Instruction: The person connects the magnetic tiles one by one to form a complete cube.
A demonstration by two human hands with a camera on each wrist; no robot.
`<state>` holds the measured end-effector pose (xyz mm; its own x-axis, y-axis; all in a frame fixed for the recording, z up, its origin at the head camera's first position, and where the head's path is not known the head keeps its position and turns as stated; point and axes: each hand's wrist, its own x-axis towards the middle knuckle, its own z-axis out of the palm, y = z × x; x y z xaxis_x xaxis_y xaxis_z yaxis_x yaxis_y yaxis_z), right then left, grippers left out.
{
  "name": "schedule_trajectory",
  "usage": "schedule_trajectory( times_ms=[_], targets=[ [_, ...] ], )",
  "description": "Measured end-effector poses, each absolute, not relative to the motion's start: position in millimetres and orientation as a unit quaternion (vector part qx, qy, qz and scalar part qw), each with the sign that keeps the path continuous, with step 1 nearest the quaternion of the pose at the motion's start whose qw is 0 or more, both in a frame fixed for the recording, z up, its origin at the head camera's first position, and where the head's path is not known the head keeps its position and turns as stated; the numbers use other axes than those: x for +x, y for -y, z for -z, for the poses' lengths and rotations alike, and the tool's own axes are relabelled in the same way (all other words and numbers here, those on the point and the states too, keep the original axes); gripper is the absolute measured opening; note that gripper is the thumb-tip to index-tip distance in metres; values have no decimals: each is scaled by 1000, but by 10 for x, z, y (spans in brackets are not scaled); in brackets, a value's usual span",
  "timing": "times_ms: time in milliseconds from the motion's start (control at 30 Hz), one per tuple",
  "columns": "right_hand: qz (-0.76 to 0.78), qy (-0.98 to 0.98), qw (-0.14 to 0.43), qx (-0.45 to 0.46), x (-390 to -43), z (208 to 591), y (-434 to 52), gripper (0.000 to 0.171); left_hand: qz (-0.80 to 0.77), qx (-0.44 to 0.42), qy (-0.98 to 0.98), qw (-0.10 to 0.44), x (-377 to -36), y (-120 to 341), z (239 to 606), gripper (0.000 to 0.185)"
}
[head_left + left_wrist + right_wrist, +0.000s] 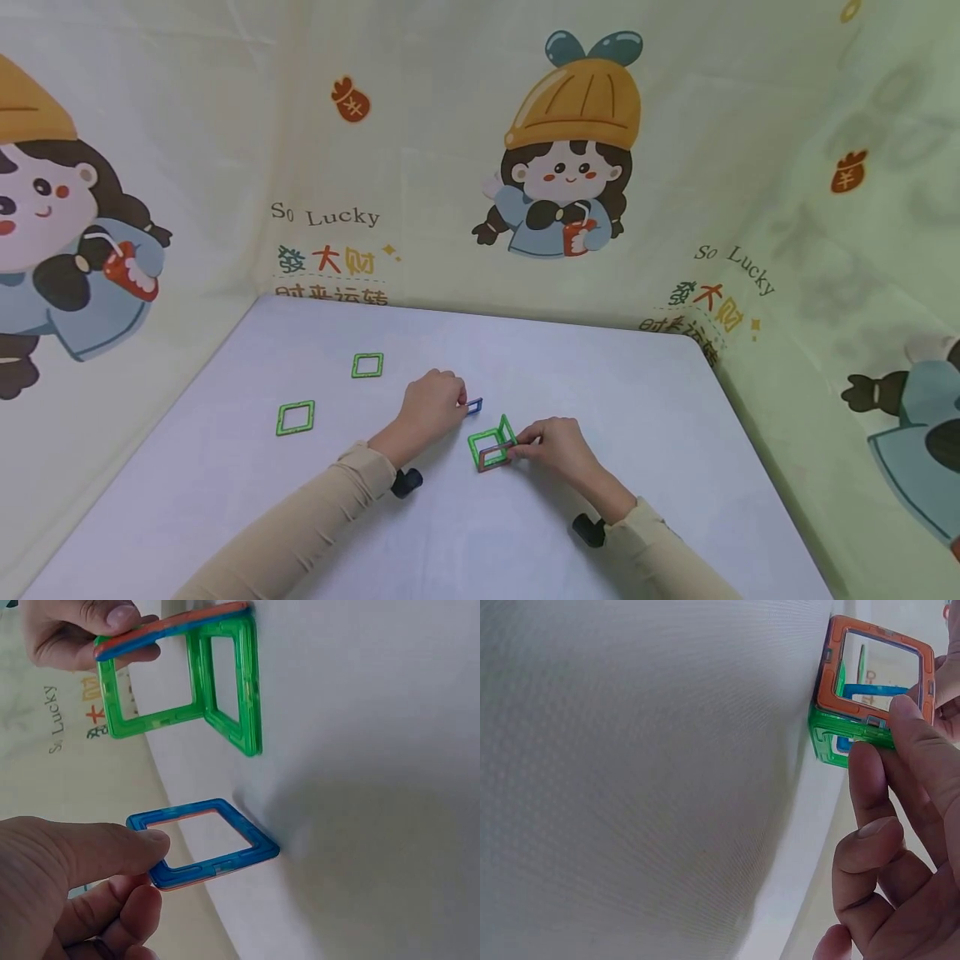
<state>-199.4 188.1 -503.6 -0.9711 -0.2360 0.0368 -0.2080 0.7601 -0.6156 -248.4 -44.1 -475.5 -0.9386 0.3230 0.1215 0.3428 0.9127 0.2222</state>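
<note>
My left hand (433,404) pinches a square-framed magnetic tile (221,865), blue on one face with an orange edge, between thumb and fingers. Just right of it, a small build of tiles stands on the table. One green tile (474,450) lies flat at its base, and another green tile (505,419) rises at the right side. An orange tile with a blue back (840,703) stands along the near side. My right hand (558,450) pinches this orange tile at its right edge, close to the corner with the green upright.
Two loose green square tiles lie on the white table (637,400) at the left: one (367,356) farther back, the other (296,430) nearer. A cartoon-printed cloth (442,167) hangs behind and beside the table.
</note>
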Motion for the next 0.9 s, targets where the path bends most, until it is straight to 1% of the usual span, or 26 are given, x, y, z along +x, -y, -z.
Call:
schedule_trajectory(
  times_ms=[133,467,700,900],
  targets=[
    [331,-936,21,-122,-1990,5021,-1879,12,118,-175,977,35,-2464,412,4756,10],
    [325,-938,24,-117,-1990,5025,-1880,12,113,-176,977,42,-2448,386,4740,13],
    [322,-939,15,-120,-1990,5030,-1875,13,118,-200,970,68,-2398,358,4723,13],
    [323,-938,9,-125,-1995,5024,-1878,14,118,-205,969,64,-2375,341,4712,15]
  ],
)
